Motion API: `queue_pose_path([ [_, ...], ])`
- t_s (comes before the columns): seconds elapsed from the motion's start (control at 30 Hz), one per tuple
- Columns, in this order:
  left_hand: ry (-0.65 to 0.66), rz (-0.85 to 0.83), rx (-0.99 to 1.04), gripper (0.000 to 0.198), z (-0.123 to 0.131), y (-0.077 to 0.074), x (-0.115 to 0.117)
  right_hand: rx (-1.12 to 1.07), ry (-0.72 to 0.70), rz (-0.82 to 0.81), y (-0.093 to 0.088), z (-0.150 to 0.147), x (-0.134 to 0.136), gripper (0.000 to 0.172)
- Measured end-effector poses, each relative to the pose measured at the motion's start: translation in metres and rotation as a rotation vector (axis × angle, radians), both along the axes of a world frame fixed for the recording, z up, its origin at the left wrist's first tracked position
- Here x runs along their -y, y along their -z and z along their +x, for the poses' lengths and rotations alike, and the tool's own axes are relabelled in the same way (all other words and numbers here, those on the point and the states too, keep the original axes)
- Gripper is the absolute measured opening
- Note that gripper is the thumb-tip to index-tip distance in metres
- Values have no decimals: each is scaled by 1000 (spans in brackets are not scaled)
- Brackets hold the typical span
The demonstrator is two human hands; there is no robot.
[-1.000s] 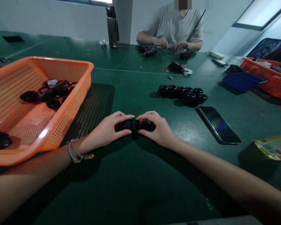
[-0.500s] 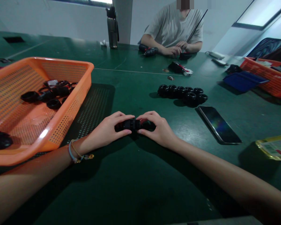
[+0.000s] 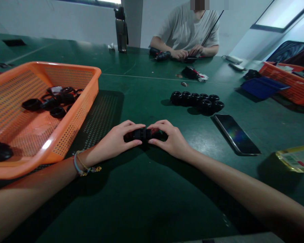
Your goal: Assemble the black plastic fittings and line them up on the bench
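Both my hands grip a black ribbed cylindrical part [image 3: 143,134], held level just over the green tabletop [image 3: 152,195]. My left hand [image 3: 119,136] is closed around its left end, thumb below and fingers above. Around the right end, my right hand [image 3: 171,138] is closed in the same way. Much of the part is hidden by my fingers, and its exact kind cannot be made out. Beyond my right hand stands a cluster of several black round hollow parts [image 3: 196,99], packed side by side.
An orange perforated basket [image 3: 91,94] with black parts is at left. At right lie a phone [image 3: 236,135], a yellow-edged package [image 3: 296,158], a blue tray [image 3: 264,87] and another orange basket [image 3: 288,84]. Across the table sit a person [image 3: 187,30], a power drill [image 3: 160,54] and a bottle [image 3: 121,32].
My hands and the black part stay almost where they were. Across the table, the other person's hands have shifted slightly left.
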State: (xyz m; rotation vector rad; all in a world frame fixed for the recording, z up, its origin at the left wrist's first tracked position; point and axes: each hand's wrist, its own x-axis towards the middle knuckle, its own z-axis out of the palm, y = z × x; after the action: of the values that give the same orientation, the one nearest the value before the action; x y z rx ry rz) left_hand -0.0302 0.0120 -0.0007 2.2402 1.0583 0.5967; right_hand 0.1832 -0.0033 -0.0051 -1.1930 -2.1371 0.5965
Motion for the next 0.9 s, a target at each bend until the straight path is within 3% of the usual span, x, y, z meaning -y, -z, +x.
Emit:
queue_pose_path([
  [0.9, 4, -4, 10, 41, -1, 1, 0, 12, 3, -26, 0, 0, 0, 26],
])
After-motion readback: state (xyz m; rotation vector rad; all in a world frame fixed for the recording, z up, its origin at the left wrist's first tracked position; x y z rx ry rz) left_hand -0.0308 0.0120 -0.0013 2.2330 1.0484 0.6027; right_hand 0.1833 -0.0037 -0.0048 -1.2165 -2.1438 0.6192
